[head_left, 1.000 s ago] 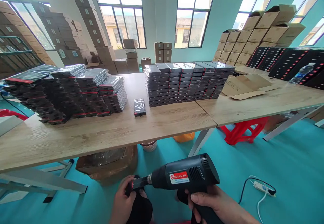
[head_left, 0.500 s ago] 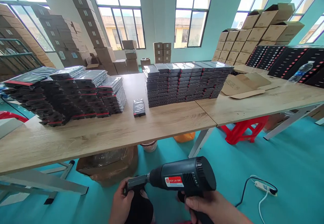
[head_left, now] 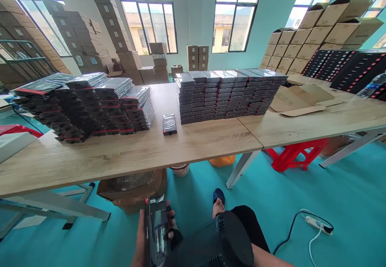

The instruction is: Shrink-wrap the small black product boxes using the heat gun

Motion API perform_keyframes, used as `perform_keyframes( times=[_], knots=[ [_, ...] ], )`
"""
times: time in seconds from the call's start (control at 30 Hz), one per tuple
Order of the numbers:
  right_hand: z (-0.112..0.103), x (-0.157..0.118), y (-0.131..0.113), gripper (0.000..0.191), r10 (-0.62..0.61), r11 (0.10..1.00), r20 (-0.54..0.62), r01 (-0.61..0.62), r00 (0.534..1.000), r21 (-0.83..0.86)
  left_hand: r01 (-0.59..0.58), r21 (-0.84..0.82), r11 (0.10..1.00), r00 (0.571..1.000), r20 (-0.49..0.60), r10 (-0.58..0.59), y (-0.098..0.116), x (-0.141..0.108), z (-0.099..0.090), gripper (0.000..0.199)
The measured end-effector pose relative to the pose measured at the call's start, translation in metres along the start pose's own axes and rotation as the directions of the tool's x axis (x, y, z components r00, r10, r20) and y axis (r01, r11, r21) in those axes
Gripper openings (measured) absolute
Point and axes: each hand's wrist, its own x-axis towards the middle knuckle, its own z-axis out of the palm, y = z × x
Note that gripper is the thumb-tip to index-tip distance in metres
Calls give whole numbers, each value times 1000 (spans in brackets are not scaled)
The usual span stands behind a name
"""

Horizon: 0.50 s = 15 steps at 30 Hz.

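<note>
My left hand (head_left: pixel 140 235) is wrapped round a flat black box (head_left: pixel 157 229), its printed face up, low in the view. Just right of that box is the dark heat gun (head_left: pixel 221 239), its round rear end toward the camera. My right hand is hidden behind the heat gun; only the forearm shows at the lower right. On the wooden table (head_left: pixel 193 148), a single film-wrapped black box (head_left: pixel 169 124) lies between a loose-film pile of boxes (head_left: pixel 99 108) on the left and a neat stack of boxes (head_left: pixel 223 98) on the right.
An opened cardboard piece (head_left: pixel 298 100) and more black boxes (head_left: pixel 343 68) occupy the right table. A film-lined carton (head_left: pixel 135 188) and a red stool (head_left: pixel 294 156) are below. A power strip (head_left: pixel 318 223) with cables lies on the floor.
The box in my left hand has turned from edge-on to face-up. The heat gun has swung lower and toward the camera, now covering my right hand. The view has shifted slightly.
</note>
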Motion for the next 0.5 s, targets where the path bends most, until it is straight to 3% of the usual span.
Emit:
perform_keyframes(
  times=[0.07, 0.13, 0.27, 0.33, 0.4, 0.47, 0.5],
  knots=[
    [-3, 5, 6, 35, 32, 999, -20, -32, 999, 11, 47, -92, 995, 998, 44, -43, 0, -5, -1, 79],
    [-4, 20, 8, 19, 53, 999, -49, -53, 997, 2, 103, -104, 989, 993, 75, -95, -3, -6, -4, 68],
    [5, 54, -7, 24, -5, 997, -163, 17, 987, 71, 124, -48, 991, 992, 9, -124, -12, 2, -11, 42],
    [10, 60, -20, 25, 3, 997, -104, 5, 995, 73, 77, -63, 995, 990, -110, -84, -15, 7, -13, 39],
    [12, 54, -29, 18, 50, 999, 48, -51, 998, 14, -13, -89, 996, 978, -209, -6, -14, 9, -13, 42],
    [8, 41, -31, 12, 77, 993, 158, -61, 985, -104, -93, -142, 985, 971, -234, 58, -9, 8, -15, 47],
    [3, 34, -28, 19, 92, 982, 168, -61, 981, -177, -115, -179, 977, 970, -235, 71, -6, 6, -16, 49]
  ],
)
